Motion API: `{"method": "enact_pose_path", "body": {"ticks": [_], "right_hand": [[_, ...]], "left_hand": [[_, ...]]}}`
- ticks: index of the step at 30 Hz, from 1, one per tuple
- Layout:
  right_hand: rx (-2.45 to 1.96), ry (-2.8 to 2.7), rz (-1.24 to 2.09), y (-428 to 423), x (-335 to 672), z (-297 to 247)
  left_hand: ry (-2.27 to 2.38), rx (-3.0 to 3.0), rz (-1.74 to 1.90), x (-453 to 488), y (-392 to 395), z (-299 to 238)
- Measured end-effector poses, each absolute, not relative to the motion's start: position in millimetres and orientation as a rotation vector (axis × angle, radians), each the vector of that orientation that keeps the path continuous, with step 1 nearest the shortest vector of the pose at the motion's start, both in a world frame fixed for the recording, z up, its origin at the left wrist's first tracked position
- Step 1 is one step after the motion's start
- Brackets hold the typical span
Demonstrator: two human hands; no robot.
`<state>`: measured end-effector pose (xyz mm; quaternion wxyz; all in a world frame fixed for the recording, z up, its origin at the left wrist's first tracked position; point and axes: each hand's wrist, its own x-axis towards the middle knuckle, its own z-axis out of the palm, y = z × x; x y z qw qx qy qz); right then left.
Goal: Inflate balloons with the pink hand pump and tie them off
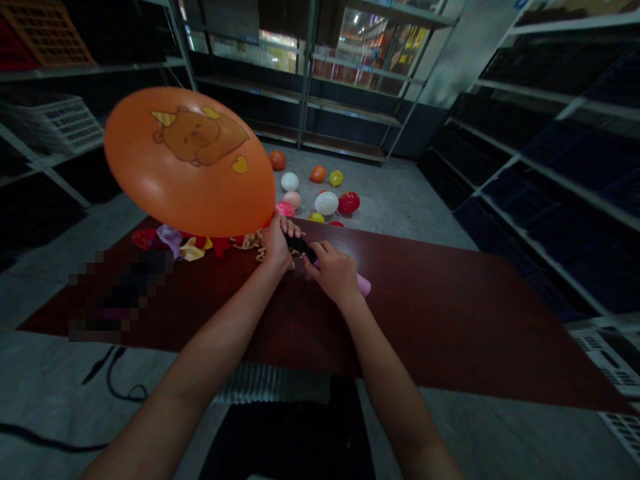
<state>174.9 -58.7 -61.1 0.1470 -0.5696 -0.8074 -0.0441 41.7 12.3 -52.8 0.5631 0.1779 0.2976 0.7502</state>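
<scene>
A large inflated orange balloon point(190, 190), printed with a bear and hearts, rises up and to the left above the table. My left hand point(278, 243) is closed around its neck, where it meets the black front part of a hand balloon pump. The pump point(365, 285) has a pink-purple body, and its end sticks out past my right hand point(336, 270), which is wrapped around it. My fingers hide the join between balloon and nozzle. Limp balloons point(195, 249) in several colours lie on the table to the left of my left hand, beside beige curly pieces point(249, 241).
The dark red-brown table point(440, 313) spans the space before me. Several inflated balloons point(327, 203) lie on the floor beyond it. Metal shelves point(350, 110) stand at the back, and racks with dark bins point(565, 147) at the right. A black cable point(50, 440) runs along the floor.
</scene>
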Motion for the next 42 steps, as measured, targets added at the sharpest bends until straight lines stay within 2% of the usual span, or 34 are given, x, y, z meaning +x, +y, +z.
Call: {"method": "enact_pose_path", "body": {"ticks": [4, 9, 12, 17, 24, 28, 32, 37, 42], "right_hand": [[-1.696, -2.416, -0.073, -57, 190, -62], [-1.454, -2.672, 0.082, -52, 194, -70], [-1.288, -2.740, 0.173, -56, 183, -71], [-1.158, -2.593, 0.297, -55, 173, -63], [-1.290, -2.476, 0.026, -23, 179, -65], [-1.351, -2.466, 0.011, -13, 187, -69], [-1.314, -2.471, -0.004, -14, 193, -67], [-1.577, -2.403, -0.110, -17, 199, -67], [-1.515, -2.374, -0.063, -17, 204, -69]], "left_hand": [[0.706, 0.308, 2.002, -8, 32, -54], [0.852, 0.340, 2.109, -48, 40, -56], [1.189, 0.772, 1.889, -33, 40, -63], [1.351, 1.225, 1.495, 10, 36, -81], [1.580, 1.941, 0.883, 26, 11, -81], [1.661, 2.203, 0.592, 27, 5, -72], [1.649, 2.387, 0.427, 32, -1, -67], [1.606, 2.551, 0.277, 33, -6, -56], [1.651, 2.605, 0.191, 29, -4, -51]]}}
